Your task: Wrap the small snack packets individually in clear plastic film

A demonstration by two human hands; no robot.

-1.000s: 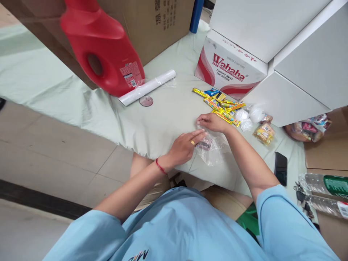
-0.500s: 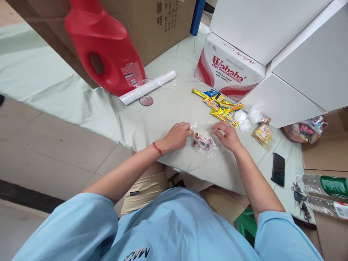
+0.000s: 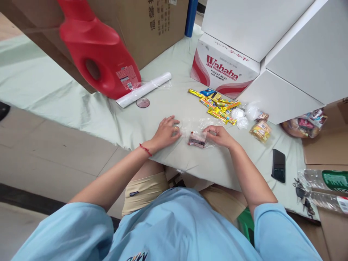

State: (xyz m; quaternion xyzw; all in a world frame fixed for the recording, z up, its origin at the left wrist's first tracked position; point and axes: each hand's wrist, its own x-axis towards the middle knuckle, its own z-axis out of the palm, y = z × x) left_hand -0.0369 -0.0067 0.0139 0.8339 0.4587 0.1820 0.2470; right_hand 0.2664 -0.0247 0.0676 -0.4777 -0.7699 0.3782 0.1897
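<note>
On the green cloth in front of me lies a clear plastic bag [image 3: 208,144] with a small reddish-brown packet [image 3: 197,140] inside it. My right hand [image 3: 219,136] pinches the bag's right side between thumb and fingertips. At the left end of the film is my left hand [image 3: 166,133], its thumb and a finger closed at the bag's edge while the other fingers stretch forward. Just beyond the right hand lie several yellow-wrapped snack sticks [image 3: 217,115], a blue packet [image 3: 207,92] and crumpled white wrapped pieces [image 3: 242,123]. A yellow snack packet [image 3: 260,131] sits farther right.
At the back left stand a red detergent bottle [image 3: 108,54], a white roll [image 3: 146,88] and a round disc [image 3: 143,103]. A Wahaha carton [image 3: 224,69] and white boxes [image 3: 296,54] border the back right. A phone [image 3: 278,166], keys [image 3: 301,194] and plastic bottles [image 3: 312,179] lie right.
My left hand has moved left, and its fingers have spread more. The bag looks drawn out wider, with the packet inside lying flatter. The right hand has shifted slightly left.
</note>
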